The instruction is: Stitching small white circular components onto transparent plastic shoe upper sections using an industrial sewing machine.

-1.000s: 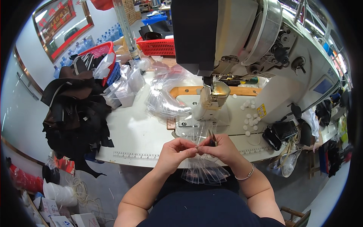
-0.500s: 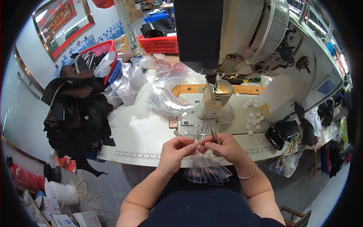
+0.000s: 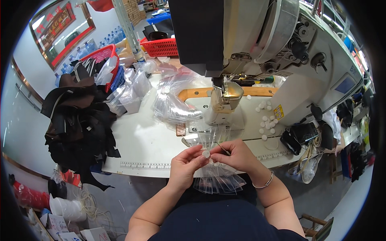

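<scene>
At the table's front edge, in front of my body, my left hand (image 3: 185,165) is closed in a pinch. Its thumb and finger grip a small white round disc (image 3: 206,154) on a bundle of clear plastic strips (image 3: 219,184). The strips fan out below my hands and also rise toward the machine. Close beside it, my right hand (image 3: 238,156) is closed, its fingertips at the edge of the disc and strips. A pair of small snips (image 3: 225,150) is tucked in that hand, mostly hidden, with only a thin blade showing.
An industrial sewing machine (image 3: 227,96) stands right ahead. White discs (image 3: 265,122) lie scattered right of it. Clear plastic pieces (image 3: 177,106) are heaped left of it. Black material scraps (image 3: 80,124) hang over the table's left edge. Red baskets (image 3: 161,47) stand behind.
The white disc now shows face-on between my fingertips. The snips in my right hand have turned, so less of the blades shows. The view has shifted slightly.
</scene>
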`<state>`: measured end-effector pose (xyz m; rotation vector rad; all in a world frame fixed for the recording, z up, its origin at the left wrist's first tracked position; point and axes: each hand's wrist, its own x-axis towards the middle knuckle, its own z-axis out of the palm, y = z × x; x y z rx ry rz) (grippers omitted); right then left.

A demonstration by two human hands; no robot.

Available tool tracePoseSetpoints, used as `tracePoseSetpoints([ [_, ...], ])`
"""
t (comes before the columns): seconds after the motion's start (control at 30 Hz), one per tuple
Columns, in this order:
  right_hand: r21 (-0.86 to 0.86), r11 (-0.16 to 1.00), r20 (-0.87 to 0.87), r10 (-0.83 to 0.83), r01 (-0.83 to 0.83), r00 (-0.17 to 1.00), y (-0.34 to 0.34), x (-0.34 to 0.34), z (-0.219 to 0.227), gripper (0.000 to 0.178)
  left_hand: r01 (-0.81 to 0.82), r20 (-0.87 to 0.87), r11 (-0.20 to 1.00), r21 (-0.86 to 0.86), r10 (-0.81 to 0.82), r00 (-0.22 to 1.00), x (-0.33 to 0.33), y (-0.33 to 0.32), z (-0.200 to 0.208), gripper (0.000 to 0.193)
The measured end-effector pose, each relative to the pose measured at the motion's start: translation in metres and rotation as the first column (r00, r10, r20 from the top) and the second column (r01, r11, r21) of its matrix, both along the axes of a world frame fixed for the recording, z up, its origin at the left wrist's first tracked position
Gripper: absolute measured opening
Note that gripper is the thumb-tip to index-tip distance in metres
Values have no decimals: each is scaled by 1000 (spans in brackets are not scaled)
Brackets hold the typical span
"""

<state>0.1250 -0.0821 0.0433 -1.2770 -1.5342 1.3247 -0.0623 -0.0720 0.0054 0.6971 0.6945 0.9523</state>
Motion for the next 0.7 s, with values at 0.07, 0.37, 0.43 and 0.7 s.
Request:
tracePoseSetpoints([
  [0.07, 46, 999, 44, -25, 23, 999, -1, -3, -1, 15, -82, -45, 989, 124, 88, 995, 3, -2, -1, 35],
  [0.37, -92, 995, -137, -49, 36, 989, 0, -4, -11, 15, -63, -39, 996, 60, 66, 997, 3, 0, -6, 38],
  [0.43, -128, 990, -172, -73, 51, 982, 1, -3, -15, 14, -58, -10, 998, 34, 58, 998, 3, -2, -5, 38],
  [0.7, -130, 991, -217, -67, 39, 974, -3, -4, -7, 12, 51, 171, 998, -27, -45, 984, -4, 0, -12, 33],
])
